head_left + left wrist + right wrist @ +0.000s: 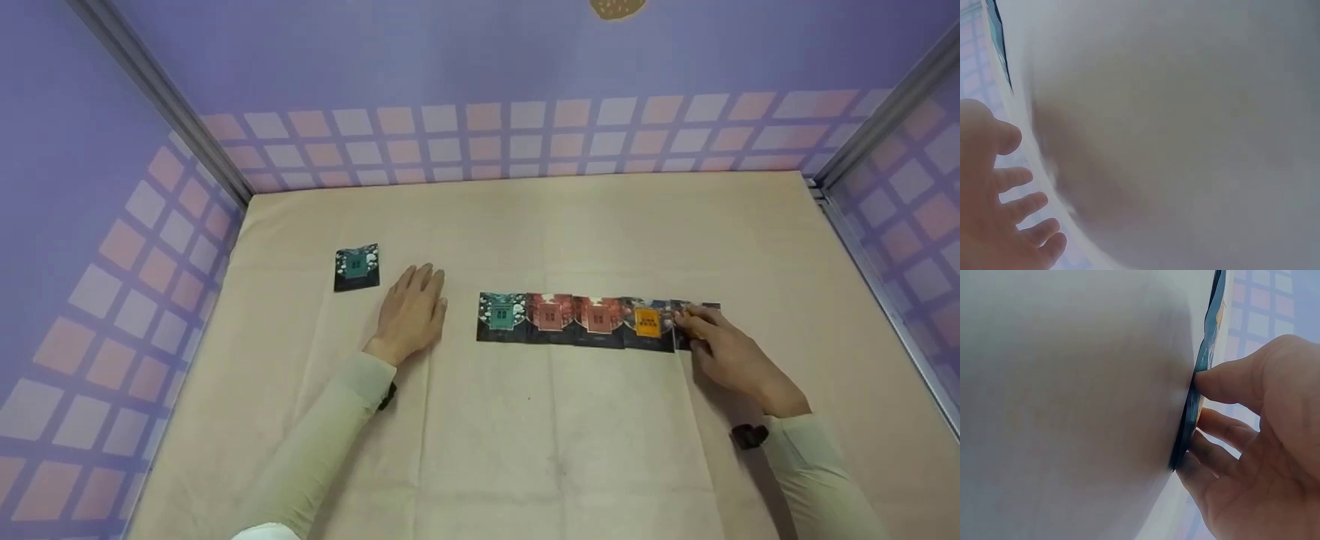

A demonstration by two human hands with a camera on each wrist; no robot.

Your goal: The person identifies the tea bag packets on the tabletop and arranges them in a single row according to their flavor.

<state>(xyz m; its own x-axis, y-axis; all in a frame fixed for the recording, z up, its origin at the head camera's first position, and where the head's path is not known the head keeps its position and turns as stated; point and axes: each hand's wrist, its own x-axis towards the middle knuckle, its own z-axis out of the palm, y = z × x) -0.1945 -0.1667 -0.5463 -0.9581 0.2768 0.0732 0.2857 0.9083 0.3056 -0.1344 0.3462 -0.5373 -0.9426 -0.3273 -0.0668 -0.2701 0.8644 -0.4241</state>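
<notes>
In the head view, a row of small flat printed packets lies on the cloth, edges overlapping: a green-labelled packet (502,317) at the left, two red-labelled packets (550,319), a yellow-labelled packet (647,324), and a partly hidden end packet (682,342). My right hand (739,364) holds this end packet with thumb and bent fingertips, covering its label. The right wrist view shows the thumb (1230,385) and fingertips against the packets' dark edge. Palm down on the cloth, my left hand (411,311) rests with fingers extended, holding nothing. Beside its fingertips lies another green-labelled packet (357,267).
A pale beige cloth (487,435) with fold creases covers the table. Purple panels with pink and white squares (484,116) stand behind and at both sides. Metal posts (180,105) mark the corners.
</notes>
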